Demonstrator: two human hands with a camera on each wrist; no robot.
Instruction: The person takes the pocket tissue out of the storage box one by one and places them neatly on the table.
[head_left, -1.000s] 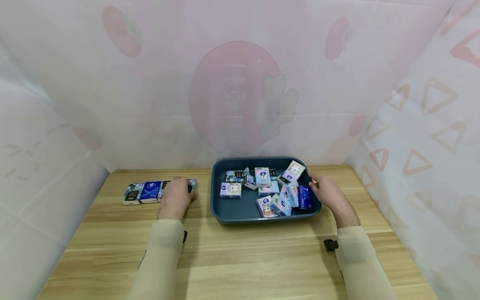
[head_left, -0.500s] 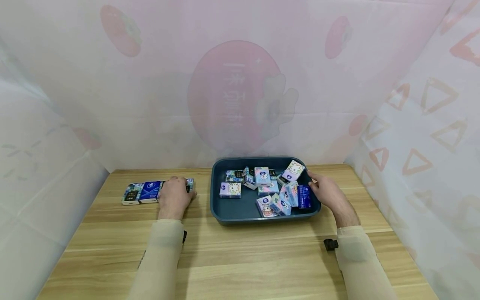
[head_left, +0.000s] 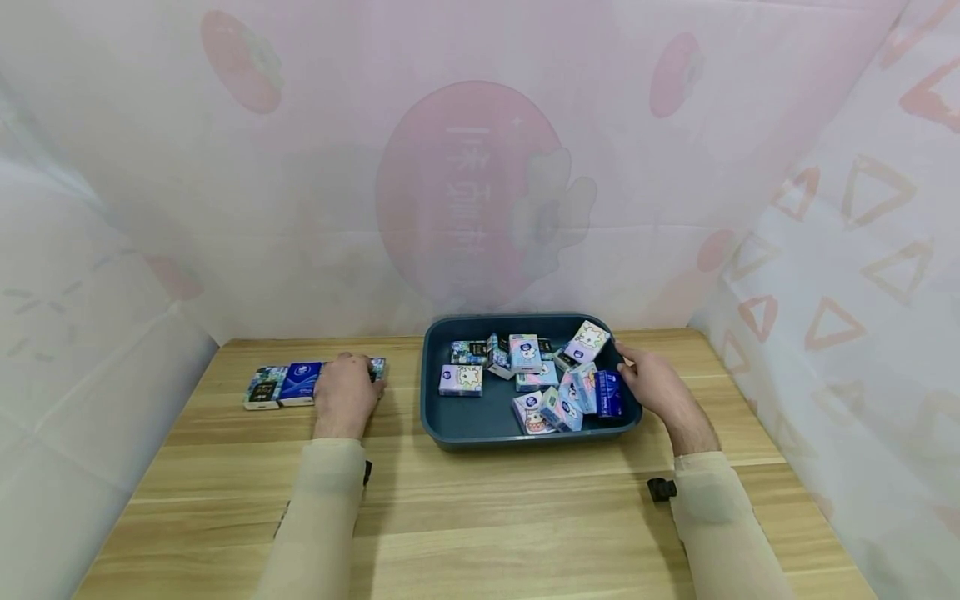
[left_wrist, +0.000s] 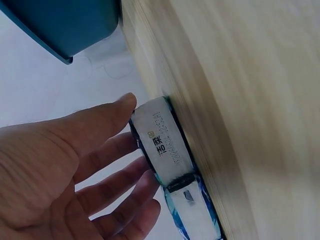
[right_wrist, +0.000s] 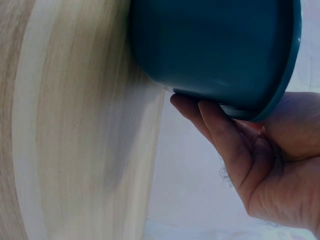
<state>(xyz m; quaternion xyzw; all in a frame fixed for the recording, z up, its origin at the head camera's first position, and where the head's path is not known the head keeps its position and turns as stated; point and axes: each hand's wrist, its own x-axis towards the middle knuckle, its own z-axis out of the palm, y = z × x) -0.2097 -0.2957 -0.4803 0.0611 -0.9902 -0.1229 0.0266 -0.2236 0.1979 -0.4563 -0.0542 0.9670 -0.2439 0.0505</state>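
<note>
A white-sided, dark-edged pack at the right end of a row on the table is touched by the loosely spread left hand, apparently ungripped, while a teal tray of jumbled pastel and blue packs is gripped at its right end by the right hand.

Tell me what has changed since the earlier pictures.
The left hand has moved slightly left, and the end pack under it has slid the same way. No grip was visibly taken or released. The right hand stays at the tray; the blue pack and packs in the tray look unmoved.
</note>
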